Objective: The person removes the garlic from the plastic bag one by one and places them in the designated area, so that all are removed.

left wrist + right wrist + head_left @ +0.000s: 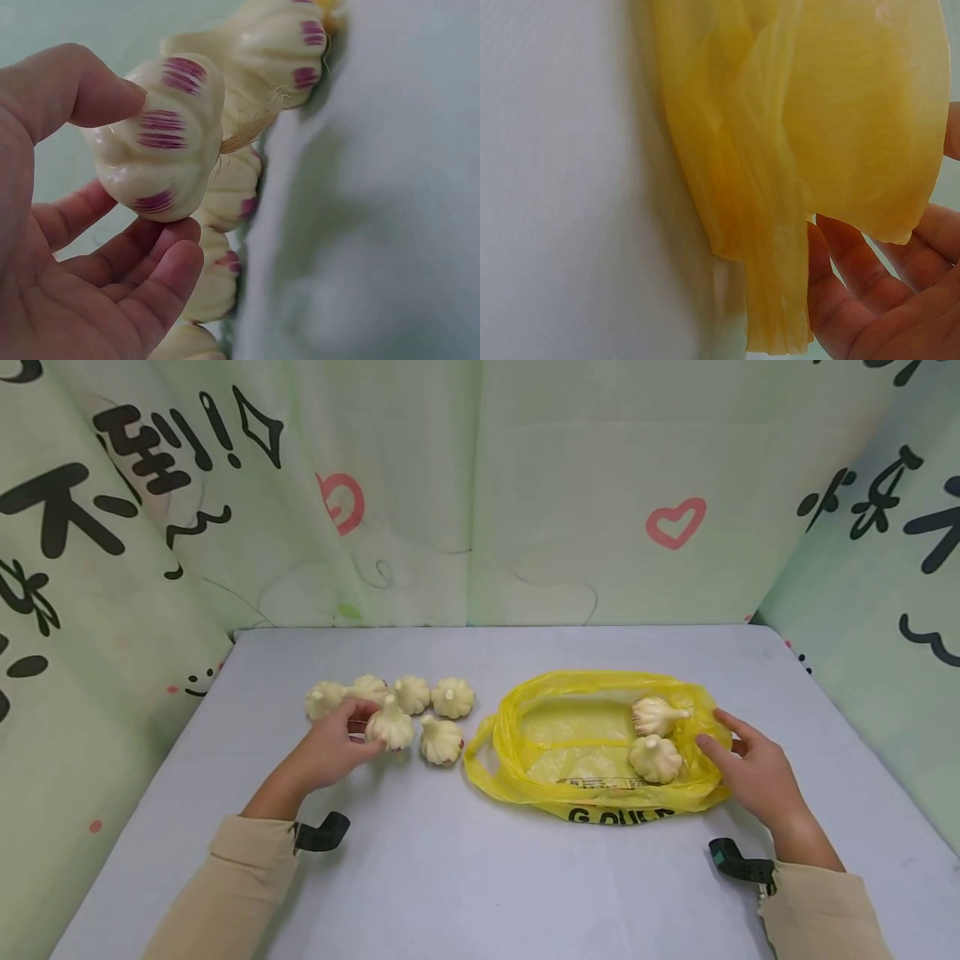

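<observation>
**Garlic in hand, bag held open**

Your left hand [330,747] pinches a garlic bulb [391,727] between thumb and curled fingers, at the front of the cluster of loose bulbs [431,697] on the surface [450,877]. Your right hand [753,768] holds the right edge of the yellow bag [525,777], thumb inside the rim, fingers outside. Two bulbs [656,739] lie inside the bag, just beside that hand.

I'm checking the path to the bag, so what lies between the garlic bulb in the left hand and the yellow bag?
In the head view, one loose garlic bulb lies on the table between the held garlic bulb and the yellow bag; otherwise bare tabletop.
</observation>
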### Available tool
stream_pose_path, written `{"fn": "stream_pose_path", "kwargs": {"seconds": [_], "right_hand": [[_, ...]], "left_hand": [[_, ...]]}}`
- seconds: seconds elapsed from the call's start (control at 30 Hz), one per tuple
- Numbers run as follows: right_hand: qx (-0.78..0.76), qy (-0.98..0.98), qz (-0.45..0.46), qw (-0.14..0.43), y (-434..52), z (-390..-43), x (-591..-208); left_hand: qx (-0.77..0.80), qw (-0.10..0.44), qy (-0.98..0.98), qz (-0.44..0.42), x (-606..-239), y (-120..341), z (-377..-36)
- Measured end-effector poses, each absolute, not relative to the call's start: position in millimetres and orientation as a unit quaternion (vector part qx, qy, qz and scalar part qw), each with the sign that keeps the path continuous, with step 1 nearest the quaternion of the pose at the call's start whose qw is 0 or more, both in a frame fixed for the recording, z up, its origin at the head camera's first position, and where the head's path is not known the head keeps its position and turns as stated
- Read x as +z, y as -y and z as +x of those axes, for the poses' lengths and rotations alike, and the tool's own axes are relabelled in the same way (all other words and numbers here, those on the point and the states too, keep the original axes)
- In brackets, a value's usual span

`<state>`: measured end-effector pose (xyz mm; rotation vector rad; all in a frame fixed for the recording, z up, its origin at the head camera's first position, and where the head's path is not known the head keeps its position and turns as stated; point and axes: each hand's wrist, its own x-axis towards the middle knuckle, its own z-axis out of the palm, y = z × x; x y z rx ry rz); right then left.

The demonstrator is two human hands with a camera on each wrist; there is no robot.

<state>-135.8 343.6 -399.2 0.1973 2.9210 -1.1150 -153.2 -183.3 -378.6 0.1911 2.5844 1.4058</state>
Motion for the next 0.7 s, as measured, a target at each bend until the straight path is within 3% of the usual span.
{"fn": "stream_pose_path", "kwargs": {"seconds": [0.7], "right_hand": [[-0.351,-0.934,0.062,0.004,-342.2,-135.7,-397.5]], "left_hand": [[0.476,0.134,-0.865,0.084,-407.7,191.0,-165.7]]}}
